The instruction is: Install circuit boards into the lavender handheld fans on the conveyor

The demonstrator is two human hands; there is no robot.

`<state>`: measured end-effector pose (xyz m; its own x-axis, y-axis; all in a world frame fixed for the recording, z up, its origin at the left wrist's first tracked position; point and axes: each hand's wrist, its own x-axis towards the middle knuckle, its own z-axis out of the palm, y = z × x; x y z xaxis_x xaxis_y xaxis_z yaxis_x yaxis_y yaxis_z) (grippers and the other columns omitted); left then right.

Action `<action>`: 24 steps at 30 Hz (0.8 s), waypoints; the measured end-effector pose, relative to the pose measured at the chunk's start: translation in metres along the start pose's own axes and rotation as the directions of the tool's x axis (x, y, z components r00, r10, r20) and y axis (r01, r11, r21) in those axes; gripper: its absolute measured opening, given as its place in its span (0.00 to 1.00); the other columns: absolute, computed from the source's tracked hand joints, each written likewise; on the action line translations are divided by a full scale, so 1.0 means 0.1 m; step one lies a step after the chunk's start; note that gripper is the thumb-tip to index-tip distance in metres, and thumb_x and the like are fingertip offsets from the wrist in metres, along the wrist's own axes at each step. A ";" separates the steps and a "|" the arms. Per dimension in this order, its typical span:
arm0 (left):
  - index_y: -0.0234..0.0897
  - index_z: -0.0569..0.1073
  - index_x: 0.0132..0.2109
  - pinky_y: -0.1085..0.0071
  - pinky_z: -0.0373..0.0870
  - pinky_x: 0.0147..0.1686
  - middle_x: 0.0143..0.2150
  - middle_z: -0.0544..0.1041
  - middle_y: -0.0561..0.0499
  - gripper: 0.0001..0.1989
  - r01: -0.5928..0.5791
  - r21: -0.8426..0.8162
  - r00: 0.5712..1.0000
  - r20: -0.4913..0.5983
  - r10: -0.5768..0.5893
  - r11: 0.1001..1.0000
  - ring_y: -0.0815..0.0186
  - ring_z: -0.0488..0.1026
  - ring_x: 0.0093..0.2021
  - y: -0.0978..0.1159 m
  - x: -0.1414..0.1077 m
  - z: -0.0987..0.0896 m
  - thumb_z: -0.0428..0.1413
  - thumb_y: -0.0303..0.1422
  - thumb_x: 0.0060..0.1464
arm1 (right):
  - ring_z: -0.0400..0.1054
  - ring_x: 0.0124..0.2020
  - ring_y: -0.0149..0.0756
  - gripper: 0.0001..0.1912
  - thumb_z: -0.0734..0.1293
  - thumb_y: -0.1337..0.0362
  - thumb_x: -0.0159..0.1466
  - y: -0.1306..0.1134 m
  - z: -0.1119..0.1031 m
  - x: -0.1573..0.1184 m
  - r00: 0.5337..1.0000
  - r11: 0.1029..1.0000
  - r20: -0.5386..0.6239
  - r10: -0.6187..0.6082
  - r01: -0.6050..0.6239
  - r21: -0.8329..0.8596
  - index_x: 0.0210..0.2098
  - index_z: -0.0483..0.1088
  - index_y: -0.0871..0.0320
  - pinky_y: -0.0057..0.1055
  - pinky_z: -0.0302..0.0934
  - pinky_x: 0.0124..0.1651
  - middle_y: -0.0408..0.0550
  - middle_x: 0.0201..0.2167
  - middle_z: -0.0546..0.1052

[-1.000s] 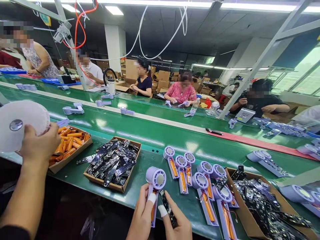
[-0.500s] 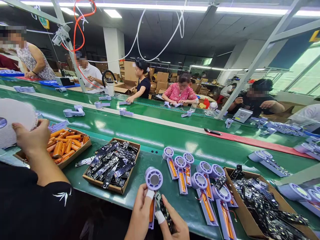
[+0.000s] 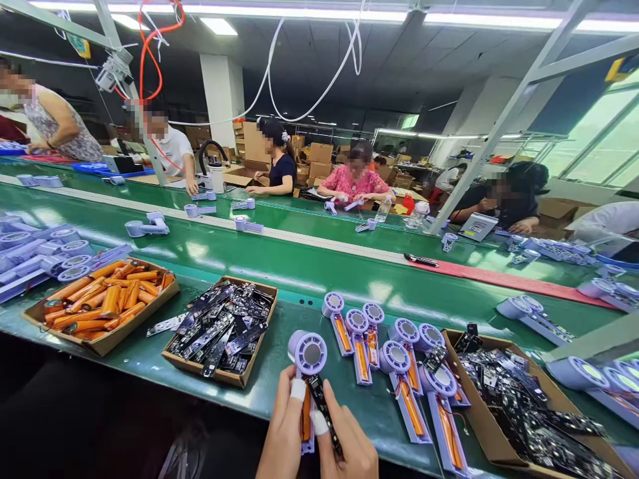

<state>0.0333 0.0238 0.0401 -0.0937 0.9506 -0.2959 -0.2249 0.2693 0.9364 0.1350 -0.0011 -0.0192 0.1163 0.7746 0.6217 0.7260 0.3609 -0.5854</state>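
Note:
My left hand (image 3: 282, 426) is closed around a light purple fan housing (image 3: 310, 354), its round grilled head up and its handle down. An orange battery (image 3: 305, 420) lies in the open handle. Between the fingers of my right hand (image 3: 351, 440) is a narrow black circuit board (image 3: 325, 414), slanted against the handle with its upper end just under the round head. White tape wraps a fingertip on each hand. To the right, several fan housings (image 3: 398, 358) with orange batteries in their handles lie on the green bench.
Cardboard trays hold orange batteries (image 3: 112, 301) and black circuit boards (image 3: 219, 326) on the left; another circuit-board tray (image 3: 499, 426) stands at right. More purple housings (image 3: 40, 256) are piled far left. Beyond runs a green conveyor (image 3: 319, 249) with several co-workers behind it.
The circuit board has moved up against the handle, under the round head. Another person's arm with a white roll has left the left side, baring the purple pile. Co-workers across have shifted their arms.

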 end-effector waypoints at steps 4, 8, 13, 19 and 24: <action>0.39 0.59 0.61 0.65 0.51 0.62 0.65 0.62 0.44 0.24 -0.064 0.142 0.994 -0.075 0.076 0.988 0.58 0.56 0.66 -0.14 -0.02 0.06 0.43 0.43 0.61 | 0.77 0.40 0.42 0.23 0.55 0.64 0.71 -0.02 0.09 -0.03 1.000 1.000 0.017 -0.001 0.001 -0.021 0.64 0.58 0.54 0.33 0.72 0.39 0.52 0.51 0.76; 0.37 0.56 0.63 0.63 0.48 0.64 0.66 0.61 0.42 0.26 -0.035 0.185 0.996 -0.075 0.050 0.982 0.57 0.54 0.67 -0.24 0.01 0.05 0.41 0.44 0.61 | 0.77 0.38 0.42 0.25 0.52 0.64 0.71 -0.02 0.16 -0.09 0.994 0.999 0.106 -0.008 0.013 -0.048 0.66 0.56 0.57 0.32 0.72 0.36 0.55 0.45 0.79; 0.38 0.59 0.61 0.62 0.52 0.63 0.65 0.64 0.42 0.29 -0.018 0.140 1.000 -0.007 0.019 0.990 0.56 0.55 0.67 -0.17 0.07 -0.07 0.48 0.47 0.57 | 0.76 0.28 0.44 0.35 0.58 0.66 0.62 0.01 0.08 -0.06 0.921 0.979 0.389 0.003 0.077 -0.190 0.68 0.49 0.57 0.32 0.70 0.27 0.53 0.37 0.80; 0.39 0.71 0.52 0.65 0.65 0.55 0.55 0.75 0.45 0.25 0.017 -0.017 0.996 -0.082 -0.019 1.000 0.55 0.69 0.57 -0.19 0.15 -0.10 0.57 0.48 0.51 | 0.74 0.23 0.43 0.47 0.66 0.64 0.54 0.13 -0.14 0.15 0.730 0.997 0.683 0.003 0.047 -0.054 0.69 0.43 0.57 0.28 0.66 0.25 0.45 0.25 0.80; 0.39 0.74 0.47 0.69 0.72 0.34 0.34 0.80 0.48 0.31 0.100 -0.269 0.990 -0.073 -0.124 0.958 0.58 0.78 0.36 -0.41 0.23 -0.01 0.63 0.54 0.40 | 0.71 0.18 0.33 0.34 0.59 0.56 0.65 0.14 0.07 0.00 0.852 0.853 0.497 0.165 -0.376 0.363 0.68 0.47 0.51 0.25 0.65 0.23 0.45 0.31 0.79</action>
<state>0.0392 0.0346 -0.0051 -0.1355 0.8960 -0.4228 -0.4862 0.3117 0.8164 0.1406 0.0080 -0.0310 -0.1178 0.9775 0.1749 0.3295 0.2046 -0.9217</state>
